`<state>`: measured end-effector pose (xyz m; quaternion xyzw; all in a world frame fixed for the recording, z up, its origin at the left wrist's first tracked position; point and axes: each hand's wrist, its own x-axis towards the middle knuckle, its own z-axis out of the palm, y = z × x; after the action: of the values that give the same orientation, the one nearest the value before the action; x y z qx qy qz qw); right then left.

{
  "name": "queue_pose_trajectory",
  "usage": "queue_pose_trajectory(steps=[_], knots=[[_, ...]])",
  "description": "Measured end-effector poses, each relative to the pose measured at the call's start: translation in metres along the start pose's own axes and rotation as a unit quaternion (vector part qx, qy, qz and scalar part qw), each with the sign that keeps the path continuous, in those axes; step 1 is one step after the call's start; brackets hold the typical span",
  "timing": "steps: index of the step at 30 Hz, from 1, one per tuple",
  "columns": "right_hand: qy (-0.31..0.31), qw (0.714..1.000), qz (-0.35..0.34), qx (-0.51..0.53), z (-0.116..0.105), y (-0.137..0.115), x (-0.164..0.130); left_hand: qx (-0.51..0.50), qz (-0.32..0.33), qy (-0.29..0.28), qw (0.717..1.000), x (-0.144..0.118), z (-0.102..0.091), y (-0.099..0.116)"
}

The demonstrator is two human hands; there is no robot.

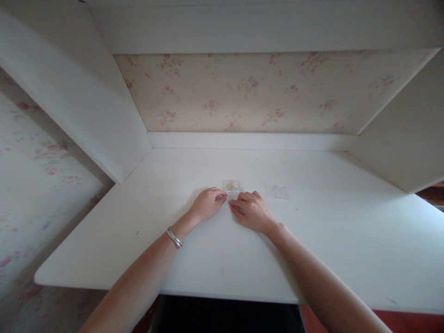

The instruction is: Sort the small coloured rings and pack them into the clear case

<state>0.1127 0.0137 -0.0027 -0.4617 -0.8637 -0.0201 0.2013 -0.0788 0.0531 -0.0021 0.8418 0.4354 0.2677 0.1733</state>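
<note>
- At the far left, flowered wallpaper [31,166] with pink blossoms on a pale ground runs down beside the furniture; no writing shows on it.
- A white side panel [72,101] slants from the upper left down to the white desk [114,240], whose bare top fills the middle of the view.
- The person's left forearm comes in from the bottom edge, with a thin silver bangle [174,237] at the wrist.
- The left hand [207,203] lies knuckles up on the desk, fingers curled in, its fingertips meeting at the near left corner of a small clear plastic case [232,187]. It seems to be pinching that corner, though the contact itself is too small to make out.
- The small clear plastic case sits flat on the desk near its centre, just beyond both sets of fingertips. Something small and yellowish lies inside; it is too tiny to identify, and no label or brand can be read on the case.
- The right hand [252,212] rests on the desk close beside the left, fingers bent and pressed together, tips touching the near right corner of the case.
- Just right of that hand, apart from it, a flat clear plastic piece [276,191] lies on the desk, with no print visible.
- Behind everything, the back panel [263,92] carries the same rose pattern, and a white right panel [402,138] closes the alcove.
</note>
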Motion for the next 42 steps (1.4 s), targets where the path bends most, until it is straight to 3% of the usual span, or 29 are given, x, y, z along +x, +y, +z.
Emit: queue_pose_trajectory(steps=[20,29,37,42], knots=[[-0.062,0.997,-0.023,-0.049,-0.002,-0.002,0.005,-0.023,-0.01,-0.018,1.0,0.001,0.003,-0.003],[0.019,0.997,0.025,0.075,0.002,0.006,0.004,-0.038,-0.024,-0.017,0.999,-0.001,0.001,-0.003],[0.14,0.964,0.115,0.195,0.009,0.042,0.012,-0.011,0.013,-0.045,0.999,-0.004,0.001,0.007],[0.107,0.97,0.126,0.18,0.014,0.055,0.019,0.021,0.028,-0.052,0.998,-0.006,0.005,0.008]])
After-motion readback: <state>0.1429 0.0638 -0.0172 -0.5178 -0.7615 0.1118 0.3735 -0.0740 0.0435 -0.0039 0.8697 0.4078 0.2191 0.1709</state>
